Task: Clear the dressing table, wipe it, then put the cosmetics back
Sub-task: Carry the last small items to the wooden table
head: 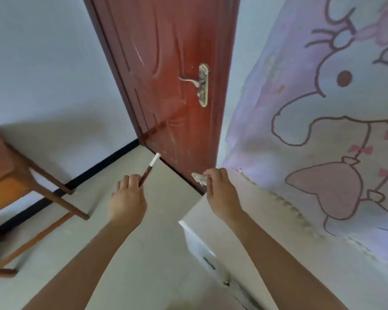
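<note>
My left hand (128, 198) is closed around a thin dark-red cosmetic stick (150, 167) with a white tip, which points up and away over the floor. My right hand (221, 193) pinches a small whitish object (198, 178), blurred and hard to name, above the far corner of the white dressing table (267, 231). The bare pale top of the table runs along the right side, under my right forearm. A drawer front with a dark handle (208, 262) faces left.
A red-brown wooden door (166, 86) with a brass lever handle (202, 85) stands straight ahead. A purple cartoon cloth (323, 108) hangs along the right behind the table. A wooden chair (20, 186) stands at the left on pale floor tiles.
</note>
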### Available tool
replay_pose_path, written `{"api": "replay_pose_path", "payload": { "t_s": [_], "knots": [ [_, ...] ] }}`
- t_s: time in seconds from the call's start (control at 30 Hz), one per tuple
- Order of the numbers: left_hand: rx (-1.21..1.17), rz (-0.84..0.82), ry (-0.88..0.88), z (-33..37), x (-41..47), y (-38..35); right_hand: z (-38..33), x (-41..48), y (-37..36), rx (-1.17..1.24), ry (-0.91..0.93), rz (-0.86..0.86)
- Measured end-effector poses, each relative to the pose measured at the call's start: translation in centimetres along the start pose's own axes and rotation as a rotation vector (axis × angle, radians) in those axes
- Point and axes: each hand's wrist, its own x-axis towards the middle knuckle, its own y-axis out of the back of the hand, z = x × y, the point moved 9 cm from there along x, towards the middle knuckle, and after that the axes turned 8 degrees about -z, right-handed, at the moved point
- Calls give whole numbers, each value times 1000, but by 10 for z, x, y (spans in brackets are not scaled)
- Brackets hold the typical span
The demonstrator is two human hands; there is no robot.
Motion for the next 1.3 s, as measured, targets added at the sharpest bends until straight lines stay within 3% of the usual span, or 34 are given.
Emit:
{"api": "replay_pose_path", "payload": {
  "t_s": [0.2, 0.5, 0.83, 1.03, 1.3],
  "knots": [
    [38, 236, 266, -188, -61, 117, -186, 42, -133, 47, 272, -226],
    [28, 395, 534, -354, -84, 160, -353, 74, -274, 123, 578, -427],
    [39, 272, 689, -518, 39, 174, -445, 218, -443, 146, 578, -604],
    [47, 190, 808, -602, 107, 203, -500, 303, -507, 113, 567, -654],
    [61, 101, 872, -739, 123, 212, -587, 331, -611, 73, 557, -740]
  ]
}}
